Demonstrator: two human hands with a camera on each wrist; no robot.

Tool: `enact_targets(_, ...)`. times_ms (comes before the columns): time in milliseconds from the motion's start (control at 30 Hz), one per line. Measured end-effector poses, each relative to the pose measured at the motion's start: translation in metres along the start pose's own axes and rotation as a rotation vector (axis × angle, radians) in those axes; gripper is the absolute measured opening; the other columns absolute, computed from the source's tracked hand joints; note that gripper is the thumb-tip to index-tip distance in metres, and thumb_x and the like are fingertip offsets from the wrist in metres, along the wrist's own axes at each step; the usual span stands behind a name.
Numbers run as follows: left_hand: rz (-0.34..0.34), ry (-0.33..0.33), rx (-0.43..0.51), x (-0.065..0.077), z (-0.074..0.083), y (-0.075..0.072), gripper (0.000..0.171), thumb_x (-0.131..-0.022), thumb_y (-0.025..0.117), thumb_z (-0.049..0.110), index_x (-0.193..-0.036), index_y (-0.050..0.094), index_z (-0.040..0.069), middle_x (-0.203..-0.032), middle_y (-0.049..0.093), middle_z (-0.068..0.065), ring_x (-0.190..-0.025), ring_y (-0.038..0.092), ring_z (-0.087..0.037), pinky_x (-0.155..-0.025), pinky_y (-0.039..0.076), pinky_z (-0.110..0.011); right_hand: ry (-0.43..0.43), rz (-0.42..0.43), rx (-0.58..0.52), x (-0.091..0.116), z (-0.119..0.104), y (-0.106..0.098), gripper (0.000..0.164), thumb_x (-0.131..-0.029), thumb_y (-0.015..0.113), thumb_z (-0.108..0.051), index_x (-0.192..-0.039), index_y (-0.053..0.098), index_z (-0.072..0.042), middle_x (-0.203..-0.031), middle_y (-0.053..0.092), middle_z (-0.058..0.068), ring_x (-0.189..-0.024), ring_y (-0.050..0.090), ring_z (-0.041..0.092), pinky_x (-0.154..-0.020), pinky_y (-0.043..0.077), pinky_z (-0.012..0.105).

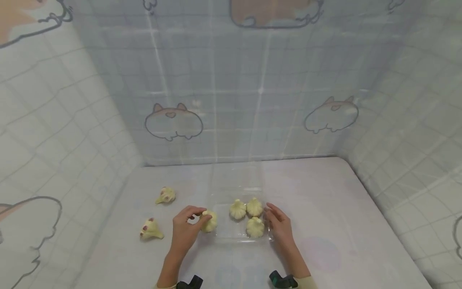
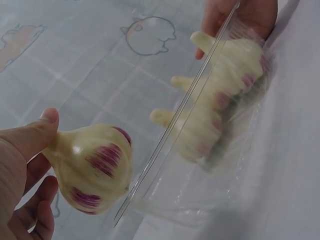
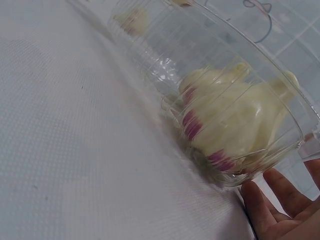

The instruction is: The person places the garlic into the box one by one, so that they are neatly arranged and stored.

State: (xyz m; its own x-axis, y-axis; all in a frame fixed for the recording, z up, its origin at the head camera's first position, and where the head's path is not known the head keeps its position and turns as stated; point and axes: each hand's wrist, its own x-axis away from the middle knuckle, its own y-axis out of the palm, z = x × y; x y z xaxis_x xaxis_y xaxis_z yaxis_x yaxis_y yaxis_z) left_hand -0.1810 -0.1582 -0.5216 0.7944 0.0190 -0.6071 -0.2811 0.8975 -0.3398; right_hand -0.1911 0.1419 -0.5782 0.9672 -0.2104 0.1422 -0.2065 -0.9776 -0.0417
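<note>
Grid-printed sheeting (image 1: 238, 80) backed a pale bench (image 1: 325, 200).
Left of the clear plastic box (image 1: 223, 228), the left grip (image 1: 185, 228) pinched a purple-streaked garlic bulb (image 2: 97, 167); at the box's right side, the right grip (image 1: 280, 224) rested, fingers relaxed.

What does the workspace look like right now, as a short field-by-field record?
Left hand: pinches a garlic bulb by its stem
Held bulb: at the left edge of the clear container, not among the others
Right hand: at the container's right side
Container lid: open, on the far side
In container: three bulbs
On table: two bulbs, left of the container
</note>
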Motion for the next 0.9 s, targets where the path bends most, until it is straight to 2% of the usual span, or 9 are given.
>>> enact_targets(100, -0.019, 0.019, 0.015, -0.002, 0.002, 0.007, 0.02, -0.075, 0.085, 0.015, -0.093, 0.076, 0.017, -0.085, 0.067, 0.005, -0.078, 0.06, -0.014, -0.066, 0.046, -0.023, -0.001, 0.023, 0.005, -0.002, -0.001, -0.002, 0.037, -0.098, 0.057, -0.018, -0.134, 0.058, -0.014, -0.127, 0.061, 0.012, -0.115, 0.057, 0.028, -0.094, 0.047, 0.042)
enact_targets(267, -0.038, -0.012, 0.027, 0.002, 0.004, 0.014, 0.018, -0.076, 0.085, 0.02, -0.091, 0.075, 0.018, -0.084, 0.067, 0.007, -0.078, 0.061, -0.012, -0.065, 0.046, -0.023, 0.028, 0.014, 0.012, 0.001, -0.001, -0.001, 0.038, -0.098, 0.057, -0.019, -0.135, 0.057, -0.013, -0.131, 0.058, 0.014, -0.119, 0.055, 0.03, -0.097, 0.045, 0.045)
enact_targets(500, -0.054, 0.006, 0.058, -0.002, 0.043, 0.02, 0.02, -0.07, 0.086, 0.001, -0.087, 0.074, 0.004, -0.079, 0.067, -0.006, -0.071, 0.062, -0.025, -0.062, 0.046, -0.023, 0.017, 0.006, 0.015, 0.005, 0.002, 0.0, 0.038, -0.099, 0.056, -0.02, -0.136, 0.056, -0.014, -0.131, 0.058, 0.014, -0.118, 0.056, 0.03, -0.096, 0.046, 0.045)
enact_targets(733, -0.09, -0.001, 0.058, 0.003, 0.02, 0.038, 0.021, -0.071, 0.087, 0.009, -0.088, 0.075, 0.009, -0.079, 0.068, 0.0, -0.072, 0.064, -0.021, -0.061, 0.048, -0.028, -0.001, 0.015, 0.014, 0.005, 0.003, 0.0, 0.037, -0.099, 0.056, -0.019, -0.135, 0.057, -0.012, -0.129, 0.059, 0.014, -0.116, 0.057, 0.03, -0.094, 0.047, 0.044)
enact_targets(900, -0.112, 0.012, 0.066, 0.004, 0.014, 0.045, 0.02, -0.073, 0.086, 0.017, -0.09, 0.075, 0.016, -0.081, 0.066, 0.008, -0.073, 0.062, -0.012, -0.06, 0.049, -0.033, 0.002, 0.001, 0.01, 0.004, 0.0, 0.0, 0.037, -0.099, 0.056, -0.02, -0.135, 0.056, -0.012, -0.129, 0.059, 0.014, -0.118, 0.055, 0.03, -0.095, 0.046, 0.045)
